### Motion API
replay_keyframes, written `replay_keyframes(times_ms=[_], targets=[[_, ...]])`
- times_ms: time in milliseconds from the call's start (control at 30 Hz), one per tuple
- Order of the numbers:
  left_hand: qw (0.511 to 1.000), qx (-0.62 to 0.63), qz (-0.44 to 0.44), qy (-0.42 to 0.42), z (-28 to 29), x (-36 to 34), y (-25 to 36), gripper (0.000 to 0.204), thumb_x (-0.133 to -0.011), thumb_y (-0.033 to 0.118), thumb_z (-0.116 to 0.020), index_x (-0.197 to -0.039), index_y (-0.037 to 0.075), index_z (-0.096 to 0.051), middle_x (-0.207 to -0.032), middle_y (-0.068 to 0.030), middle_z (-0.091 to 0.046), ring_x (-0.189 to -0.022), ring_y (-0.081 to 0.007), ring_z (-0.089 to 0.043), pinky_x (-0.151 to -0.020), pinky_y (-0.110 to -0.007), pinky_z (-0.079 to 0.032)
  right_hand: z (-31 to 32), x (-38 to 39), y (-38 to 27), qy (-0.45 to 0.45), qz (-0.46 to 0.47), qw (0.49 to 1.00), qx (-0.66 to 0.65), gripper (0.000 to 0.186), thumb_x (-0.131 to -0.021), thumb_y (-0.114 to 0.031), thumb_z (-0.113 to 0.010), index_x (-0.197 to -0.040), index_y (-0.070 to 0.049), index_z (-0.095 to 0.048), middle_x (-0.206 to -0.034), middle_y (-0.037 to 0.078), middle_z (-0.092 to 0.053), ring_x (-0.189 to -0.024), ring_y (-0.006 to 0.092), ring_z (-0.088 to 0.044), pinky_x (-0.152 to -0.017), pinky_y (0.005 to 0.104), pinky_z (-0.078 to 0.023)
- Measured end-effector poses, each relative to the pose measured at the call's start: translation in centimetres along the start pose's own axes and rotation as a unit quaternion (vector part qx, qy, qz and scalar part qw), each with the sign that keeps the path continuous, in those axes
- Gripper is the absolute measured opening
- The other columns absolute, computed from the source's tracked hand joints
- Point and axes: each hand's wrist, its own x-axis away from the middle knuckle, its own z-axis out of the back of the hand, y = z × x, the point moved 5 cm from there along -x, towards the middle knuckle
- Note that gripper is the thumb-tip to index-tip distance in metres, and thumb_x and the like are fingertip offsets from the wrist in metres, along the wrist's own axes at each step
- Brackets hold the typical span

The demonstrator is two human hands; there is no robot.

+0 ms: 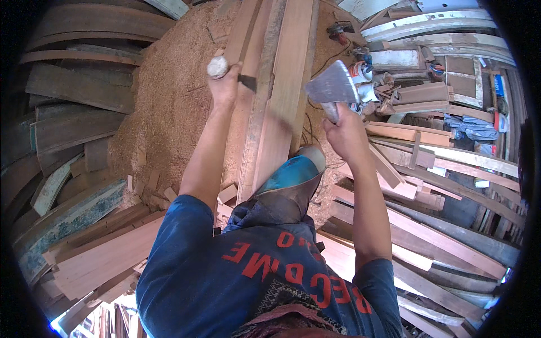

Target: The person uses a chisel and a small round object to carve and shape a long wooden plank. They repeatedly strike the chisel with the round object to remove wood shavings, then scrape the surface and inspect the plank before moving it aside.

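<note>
My right hand (346, 135) is closed round the short handle of a hatchet (333, 83). Its broad grey blade points up and away, just right of the long planks. On the left, the fingers of my left hand (225, 89) are wrapped round something whose pale, round end (217, 66) sticks out above the fist; the rest is hidden in the grip. Beside that hand runs a narrow wooden board (242, 31); whether they touch I cannot tell. A long, wide reddish plank (284, 107) lies lengthwise between my hands, and my blue-clad knee (293, 172) rests at its near end.
Sawdust and shavings (163, 107) cover the floor on the left. Stacked boards (79, 87) line the left side, and more timber (451, 225) is piled on the right. A red power tool (339, 35) with a cord and some containers (360, 73) stand beyond the hatchet.
</note>
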Motion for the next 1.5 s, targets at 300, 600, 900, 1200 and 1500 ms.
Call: replay_keyframes(times_ms=[300, 600, 900, 1200, 1500], targets=[[0.995, -0.019, 0.005, -0.097, -5.9, 2.6, 1.5, 0.011, -0.085, 0.009, -0.082, -0.090, 0.002, -0.075, -0.086, -0.0015, -0.074, -0.080, -0.0115, -0.067, -0.076, -0.029, -0.054, 0.1, 0.7, 0.9, 0.009, 0.012, 0.998, -0.056, 0.039, -0.088, -0.012, -0.074, -0.122, 0.002, -0.062, -0.105, 0.027, -0.070, -0.096, 0.0429, -0.068, -0.087, 0.0450, -0.052], [0.994, -0.041, -0.019, -0.099, -6.5, 4.5, 3.4, 0.017, -0.086, 0.008, -0.081, -0.099, -0.002, -0.077, -0.095, -0.0058, -0.078, -0.087, -0.0137, -0.072, -0.082, -0.031, -0.057, 2.0, -0.4, -3.2, 0.005, 0.036, 0.997, -0.068, 0.032, -0.088, -0.019, -0.071, -0.111, 0.002, -0.064, -0.099, 0.030, -0.068, -0.095, 0.0477, -0.067, -0.082, 0.0512, -0.051], [0.985, -0.014, -0.104, -0.139, -8.6, 5.6, -0.1, 0.008, -0.086, 0.007, -0.080, -0.091, 0.004, -0.075, -0.091, -0.0020, -0.076, -0.087, -0.0117, -0.070, -0.080, -0.031, -0.056, -3.7, -5.5, -6.7, 0.017, 0.142, 0.985, 0.091, 0.016, -0.088, -0.011, -0.065, -0.096, 0.003, -0.063, -0.090, 0.028, -0.070, -0.086, 0.0477, -0.069, -0.079, 0.0551, -0.055], [0.978, -0.075, -0.155, -0.117, -10.6, 5.6, 0.9, 0.017, -0.084, 0.003, -0.077, -0.101, 0.003, -0.073, -0.097, -0.0041, -0.077, -0.090, -0.0162, -0.071, -0.083, -0.034, -0.056, -3.5, -4.8, -4.4, 0.018, 0.099, 0.992, 0.070, 0.023, -0.087, -0.010, -0.063, -0.108, 0.001, -0.063, -0.093, 0.027, -0.072, -0.093, 0.0466, -0.070, -0.083, 0.0577, -0.054], [0.829, -0.471, -0.138, -0.267, -6.0, 10.2, 0.1, 0.061, -0.076, 0.013, -0.085, -0.134, 0.009, -0.066, -0.119, -0.0275, -0.072, -0.107, -0.0399, -0.073, -0.091, -0.045, -0.057, -5.2, 10.4, 15.3, -0.001, -0.091, 0.986, -0.140, 0.053, -0.086, -0.017, -0.072, -0.136, -0.007, -0.058, -0.125, 0.028, -0.065, -0.117, 0.0409, -0.064, -0.101, 0.0490, -0.050]])
